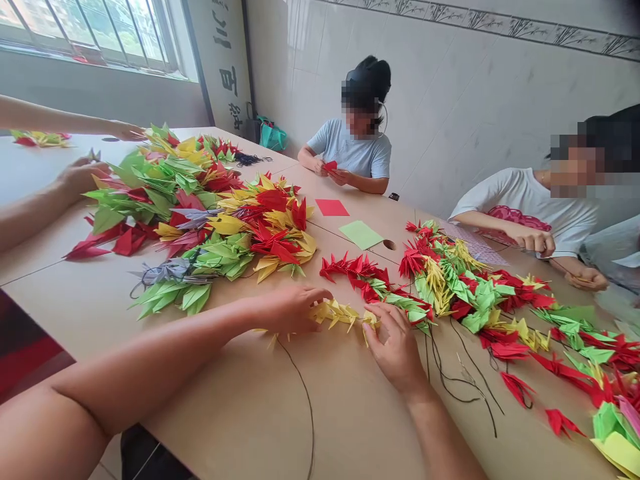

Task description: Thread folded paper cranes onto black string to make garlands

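Observation:
My left hand (293, 310) and my right hand (395, 347) both grip a string of small yellow paper cranes (335, 313) near the table's middle. A dark cord (306, 400) runs from that string down over the table edge. Just beyond my right hand, a long chain of red, green and yellow origami cranes (475, 297) stretches right. A second large heap of cranes (200, 213) lies left of my left hand. Across the table, a co-worker's hands (330, 170) hold a red paper crane (330, 166).
Square sheets of red paper (332, 207) and green paper (361, 235) lie on the beige table (75, 303). Loose dark cords (453, 373) trail near my right hand. Co-workers' arms reach in at left and right. A teal bag (273, 135) stands against the far wall.

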`<action>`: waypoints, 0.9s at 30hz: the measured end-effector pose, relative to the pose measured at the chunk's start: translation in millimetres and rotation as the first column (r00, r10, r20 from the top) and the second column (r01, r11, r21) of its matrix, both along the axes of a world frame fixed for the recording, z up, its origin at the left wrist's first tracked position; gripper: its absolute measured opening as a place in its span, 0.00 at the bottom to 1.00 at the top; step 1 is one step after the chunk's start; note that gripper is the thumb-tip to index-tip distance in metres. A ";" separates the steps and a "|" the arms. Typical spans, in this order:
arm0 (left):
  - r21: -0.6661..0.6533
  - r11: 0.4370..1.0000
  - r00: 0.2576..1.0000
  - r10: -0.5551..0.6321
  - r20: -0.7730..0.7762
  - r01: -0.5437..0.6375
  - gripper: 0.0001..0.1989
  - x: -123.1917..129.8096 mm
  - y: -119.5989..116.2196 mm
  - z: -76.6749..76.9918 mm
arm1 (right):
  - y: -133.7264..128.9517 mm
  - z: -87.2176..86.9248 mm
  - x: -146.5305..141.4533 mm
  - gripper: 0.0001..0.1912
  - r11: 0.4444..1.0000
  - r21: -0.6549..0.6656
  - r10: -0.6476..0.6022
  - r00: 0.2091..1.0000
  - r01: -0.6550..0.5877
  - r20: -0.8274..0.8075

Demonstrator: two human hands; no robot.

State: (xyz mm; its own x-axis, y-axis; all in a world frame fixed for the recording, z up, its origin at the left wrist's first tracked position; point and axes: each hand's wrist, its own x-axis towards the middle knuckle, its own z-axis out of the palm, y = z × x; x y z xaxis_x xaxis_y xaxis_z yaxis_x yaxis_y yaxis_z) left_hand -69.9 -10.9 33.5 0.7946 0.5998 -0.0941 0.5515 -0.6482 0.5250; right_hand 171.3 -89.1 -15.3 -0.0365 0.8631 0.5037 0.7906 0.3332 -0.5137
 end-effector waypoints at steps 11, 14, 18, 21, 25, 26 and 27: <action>0.026 0.997 0.990 -0.069 0.124 0.066 0.14 2.9 1.2 -15.3 | -3.1 -2.0 -8.1 0.07 0.983 0.153 0.065 0.970 -0.103 0.236; 0.024 0.998 0.987 -0.067 0.143 0.064 0.09 4.1 1.0 -13.7 | -2.9 0.4 -6.3 0.08 0.976 0.179 0.077 0.969 -0.121 0.237; 0.041 0.997 0.988 -0.063 0.141 0.058 0.06 5.0 0.7 -10.3 | -3.3 3.6 -7.3 0.07 0.973 0.186 0.091 0.968 -0.136 0.233; 0.052 0.997 0.988 -0.057 0.145 0.050 0.05 4.5 1.0 -9.6 | -3.8 3.6 -8.1 0.07 0.975 0.178 0.085 0.965 -0.131 0.247; 0.084 0.996 0.985 -0.052 0.166 0.039 0.05 2.9 1.2 -10.4 | -4.3 0.3 -8.1 0.08 0.984 0.148 0.056 0.962 -0.099 0.269; 0.090 0.995 0.985 -0.048 0.165 0.034 0.05 2.5 1.3 -10.3 | -4.5 -0.5 -8.0 0.08 0.986 0.140 0.047 0.962 -0.088 0.270; 0.093 0.995 0.986 -0.046 0.161 0.031 0.05 2.1 1.3 -10.0 | -4.7 -1.1 -7.9 0.09 0.988 0.133 0.039 0.962 -0.077 0.270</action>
State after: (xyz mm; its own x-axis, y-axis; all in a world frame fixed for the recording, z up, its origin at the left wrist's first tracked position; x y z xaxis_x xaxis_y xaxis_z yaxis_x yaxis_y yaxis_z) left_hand -67.8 -9.6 23.5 0.8173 0.5688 0.0917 0.4371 -0.7158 0.5445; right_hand 163.4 -93.7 -16.4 -0.2338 0.7766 0.5850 0.8692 0.4366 -0.2321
